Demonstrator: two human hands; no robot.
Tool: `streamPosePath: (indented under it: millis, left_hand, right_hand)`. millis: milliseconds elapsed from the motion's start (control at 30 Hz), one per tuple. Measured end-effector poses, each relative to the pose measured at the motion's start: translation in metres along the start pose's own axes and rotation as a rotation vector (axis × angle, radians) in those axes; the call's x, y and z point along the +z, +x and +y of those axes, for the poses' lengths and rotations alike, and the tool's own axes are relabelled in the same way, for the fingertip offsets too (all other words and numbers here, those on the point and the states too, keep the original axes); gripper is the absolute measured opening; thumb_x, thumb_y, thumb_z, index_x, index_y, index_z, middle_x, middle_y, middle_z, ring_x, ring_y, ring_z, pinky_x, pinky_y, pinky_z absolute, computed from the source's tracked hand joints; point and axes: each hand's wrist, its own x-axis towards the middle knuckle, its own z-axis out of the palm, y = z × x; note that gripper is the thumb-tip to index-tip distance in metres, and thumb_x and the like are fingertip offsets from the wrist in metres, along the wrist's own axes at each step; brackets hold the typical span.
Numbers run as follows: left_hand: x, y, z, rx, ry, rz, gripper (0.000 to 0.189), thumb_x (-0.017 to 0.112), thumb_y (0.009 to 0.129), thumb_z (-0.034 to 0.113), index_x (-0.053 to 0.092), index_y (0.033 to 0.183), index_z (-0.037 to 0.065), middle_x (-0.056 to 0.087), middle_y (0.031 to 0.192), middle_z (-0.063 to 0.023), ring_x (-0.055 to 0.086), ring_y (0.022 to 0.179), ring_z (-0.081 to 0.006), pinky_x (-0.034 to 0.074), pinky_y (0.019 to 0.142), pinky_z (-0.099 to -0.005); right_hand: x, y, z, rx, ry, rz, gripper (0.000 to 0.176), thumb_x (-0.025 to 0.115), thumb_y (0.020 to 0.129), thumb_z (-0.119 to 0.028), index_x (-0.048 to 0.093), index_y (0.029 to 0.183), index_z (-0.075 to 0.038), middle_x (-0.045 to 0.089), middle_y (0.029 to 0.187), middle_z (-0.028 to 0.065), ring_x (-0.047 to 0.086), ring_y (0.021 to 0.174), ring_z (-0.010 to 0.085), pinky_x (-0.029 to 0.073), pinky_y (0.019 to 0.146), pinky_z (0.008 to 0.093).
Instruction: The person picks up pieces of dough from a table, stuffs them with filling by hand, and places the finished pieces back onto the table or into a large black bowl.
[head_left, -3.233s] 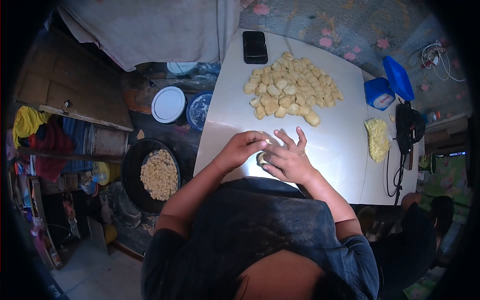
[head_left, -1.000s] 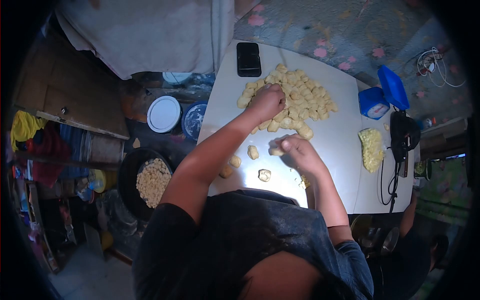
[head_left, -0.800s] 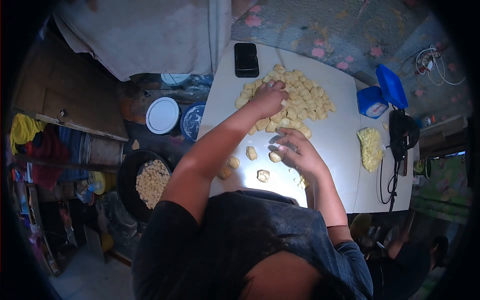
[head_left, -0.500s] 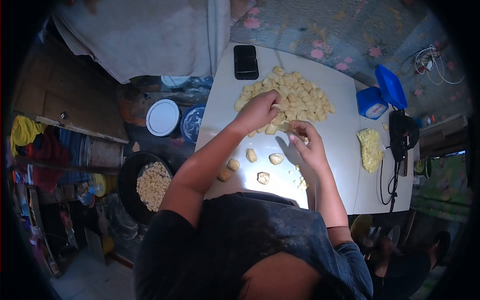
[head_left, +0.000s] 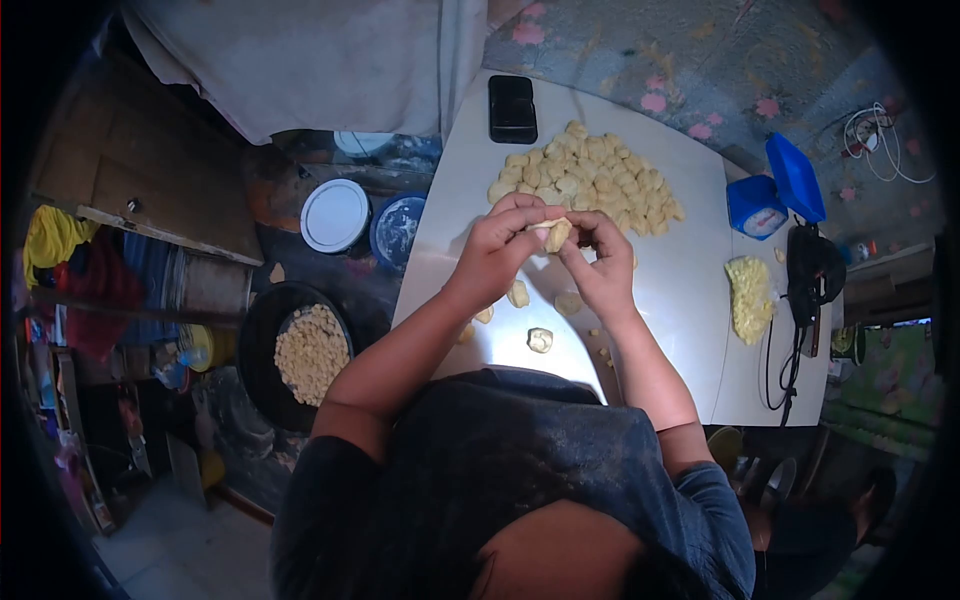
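My left hand [head_left: 495, 250] and my right hand [head_left: 600, 262] meet above the white table [head_left: 680, 300] and pinch one pale dough piece [head_left: 556, 235] between their fingertips. Just beyond them lies a heap of several similar dough pieces [head_left: 590, 180]. A few shaped pieces lie on the table under and near my hands, such as one piece [head_left: 540, 340] close to my body and another piece [head_left: 518, 294] beside my left wrist.
A black phone [head_left: 512, 108] lies at the table's far edge. A yellow filling pile [head_left: 750, 298], a blue scale [head_left: 758, 205] and a black device with cables [head_left: 815, 265] sit at right. A black pan of finished pieces [head_left: 310, 352] and two lidded buckets [head_left: 336, 214] stand left, below the table.
Both hands left the heap and came together over the table, now holding one dough piece between them. A few more shaped pieces lie on the table than 3 seconds ago.
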Motion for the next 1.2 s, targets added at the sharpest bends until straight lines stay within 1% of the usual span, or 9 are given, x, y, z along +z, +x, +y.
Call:
streamPosePath:
  millis: [233,267,500,633,767,900,1033,1100,1200]
  left_hand:
    - [-0.009,-0.040,-0.014,-0.182,-0.023,0.018,0.031,0.056,0.092,0.019,0.057,0.116,-0.002,0.056,0.107,-0.0079,0.056,0.091,-0.0109,0.048,0.073,-0.0219]
    - [-0.016,-0.045,-0.011,-0.181,-0.025,0.019,0.031,0.056,0.092,0.019,0.057,0.116,-0.002,0.056,0.107,-0.0079,0.056,0.091,-0.0109,0.048,0.073,-0.0219]
    - [-0.070,-0.098,-0.028,-0.286,0.736,-0.144,0.029,0.066,0.082,0.027,0.060,0.100,0.004,0.060,0.105,-0.0127,0.057,0.096,-0.0276,0.044,0.082,-0.0384]
    - [-0.041,-0.116,-0.032,0.080,1.092,-0.083,0.042,0.071,0.074,0.032,0.059,0.107,0.009,0.054,0.121,-0.0102,0.049,0.111,-0.0289,0.035,0.090,-0.0457]
    - [-0.043,-0.111,-0.059,0.165,1.153,-0.233,0.034,0.068,0.078,0.028,0.062,0.106,0.009,0.059,0.110,-0.0073,0.054,0.101,-0.0266,0.040,0.085,-0.0397]
    - [-0.037,-0.098,-0.062,-0.130,0.508,0.128,0.023,0.062,0.086,0.027,0.062,0.094,0.005,0.061,0.097,-0.0056,0.059,0.084,-0.0221,0.045,0.072,-0.0355]
    - [-0.049,-0.106,-0.052,-0.630,-0.772,0.277,0.039,0.049,0.094,0.040,0.060,0.085,0.004,0.062,0.105,-0.0087,0.060,0.092,-0.0227,0.048,0.080,-0.0399]
    - [-0.053,-0.117,-0.061,-0.589,-0.983,0.251,0.044,0.045,0.094,0.045,0.061,0.085,0.005,0.060,0.109,-0.0123,0.059,0.099,-0.0268,0.047,0.084,-0.0413]
    - [-0.058,-0.133,-0.064,-0.487,-1.223,0.100,0.047,0.045,0.092,0.049,0.061,0.086,0.005,0.056,0.121,-0.0158,0.050,0.117,-0.0361,0.042,0.097,-0.0495]
  right_hand:
    - [-0.011,-0.022,-0.014,0.050,-0.200,-0.365,0.052,0.068,0.074,-0.011,0.050,0.123,-0.003,0.052,0.112,0.0148,0.056,0.097,0.0229,0.046,0.088,0.0328]
    - [-0.017,-0.026,-0.013,0.026,-0.271,-0.491,0.072,0.072,0.073,-0.021,0.038,0.135,-0.007,0.040,0.132,0.0219,0.044,0.121,0.0337,0.037,0.102,0.0393]
    - [-0.009,-0.076,-0.004,0.189,-0.784,-0.771,0.099,0.077,0.068,-0.038,0.021,0.145,-0.010,0.014,0.147,0.0292,0.016,0.138,0.0413,0.021,0.112,0.0448]
    - [0.013,-0.069,0.017,-0.016,-0.535,-0.780,0.092,0.072,0.076,-0.029,0.016,0.146,-0.011,0.011,0.149,0.0267,0.012,0.138,0.0417,0.021,0.112,0.0463]
    - [0.035,-0.057,0.048,-0.238,-0.519,-0.619,0.046,0.066,0.080,-0.015,0.053,0.124,-0.005,0.041,0.135,0.0205,0.029,0.132,0.0402,0.027,0.109,0.0450]
    - [0.049,-0.044,0.055,-0.224,-0.392,-0.475,0.016,0.064,0.080,-0.012,0.061,0.092,-0.002,0.059,0.096,0.0163,0.054,0.100,0.0349,0.042,0.092,0.0395]
    - [0.045,-0.051,0.029,-0.111,-0.351,-0.650,0.023,0.068,0.078,-0.016,0.061,0.095,-0.003,0.058,0.099,0.0159,0.052,0.104,0.0351,0.041,0.091,0.0426]
    - [0.042,-0.058,0.019,-0.378,-0.541,-0.703,0.033,0.072,0.074,-0.021,0.060,0.101,-0.005,0.055,0.109,0.0164,0.048,0.111,0.0379,0.038,0.096,0.0470]
    - [0.036,-0.069,0.050,-0.232,-0.516,-0.725,0.047,0.072,0.073,-0.035,0.058,0.109,-0.009,0.050,0.122,0.0166,0.039,0.124,0.0415,0.025,0.109,0.0521]
